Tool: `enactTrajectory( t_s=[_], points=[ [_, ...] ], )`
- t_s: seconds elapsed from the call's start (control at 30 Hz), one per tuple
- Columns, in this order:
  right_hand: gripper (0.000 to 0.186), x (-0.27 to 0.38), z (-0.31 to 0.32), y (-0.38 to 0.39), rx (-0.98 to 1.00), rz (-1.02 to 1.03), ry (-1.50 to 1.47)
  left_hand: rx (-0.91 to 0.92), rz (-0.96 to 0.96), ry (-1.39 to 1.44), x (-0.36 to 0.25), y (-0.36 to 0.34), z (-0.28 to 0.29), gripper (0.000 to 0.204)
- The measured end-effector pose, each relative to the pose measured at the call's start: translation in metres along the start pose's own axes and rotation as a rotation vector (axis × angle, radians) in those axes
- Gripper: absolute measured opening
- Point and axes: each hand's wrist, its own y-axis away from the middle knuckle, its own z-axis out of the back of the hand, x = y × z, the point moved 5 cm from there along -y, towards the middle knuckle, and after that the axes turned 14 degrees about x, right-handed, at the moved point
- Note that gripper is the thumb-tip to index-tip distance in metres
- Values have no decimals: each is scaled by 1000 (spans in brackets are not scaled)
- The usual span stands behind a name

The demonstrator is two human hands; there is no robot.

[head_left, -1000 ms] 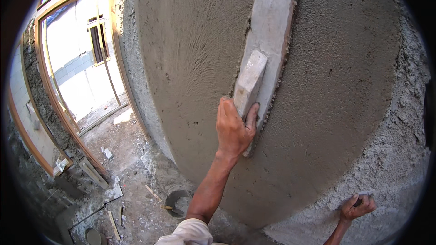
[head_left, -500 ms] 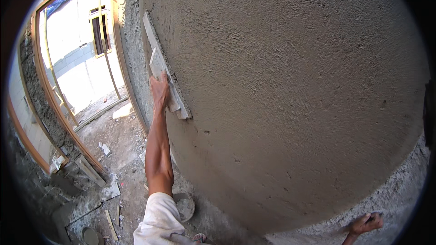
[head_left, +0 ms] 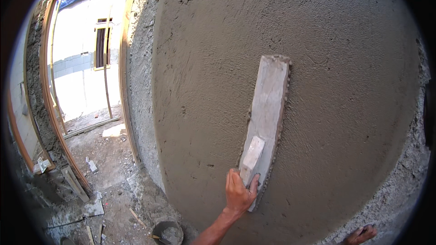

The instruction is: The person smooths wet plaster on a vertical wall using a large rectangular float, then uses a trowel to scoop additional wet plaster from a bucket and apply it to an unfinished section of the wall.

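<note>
My left hand (head_left: pixel 239 195) is wrapped round the block handle of a long, pale wooden plastering float (head_left: pixel 265 100). The float lies against a wall of wet grey-brown plaster (head_left: pixel 204 109), its long axis nearly upright and its top tilted a little right. Wet mortar clings along its edges. Low at the right, my right hand (head_left: pixel 362 234) has its fingers curled, close to the rough strip of wall beyond the smooth plaster. Whether anything is inside that hand is hidden.
A wooden door frame (head_left: pixel 126 63) stands at the left, opening onto a bright yard. Below on the dirt floor is a bucket (head_left: pixel 168 231) with grey residue, beside wood scraps, a plank (head_left: pixel 75 183) and rubble. Rough unsmoothed wall (head_left: pixel 143 86) borders the plaster at left.
My left hand has carried the float from the plaster's left edge to the right and lower, turning it from leaning left to leaning slightly right. The view has shifted; my right hand sits lower.
</note>
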Motion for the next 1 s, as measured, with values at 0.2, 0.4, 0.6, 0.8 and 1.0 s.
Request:
enactTrajectory(
  t_s=[0.2, 0.4, 0.6, 0.8, 1.0],
  points=[
    [41, -51, -5, 32, 159, -46, 83, 23, 147, 130, 46, -305, 101, 42],
    [45, -70, -27, 61, 163, -56, 73, -120, 300, -71, 179, -394, 173, 71],
    [33, -48, -35, 49, 105, -147, -120, -36, 209, -74, 197, -163, 78, 48],
    [35, -65, -29, 50, 151, -106, 4, -36, -198, -162, 40, -142, 53, 43],
    [45, -57, -18, 48, 164, -65, 101, -12, 44, -55, 12, -413, 148, 56]
  ],
)
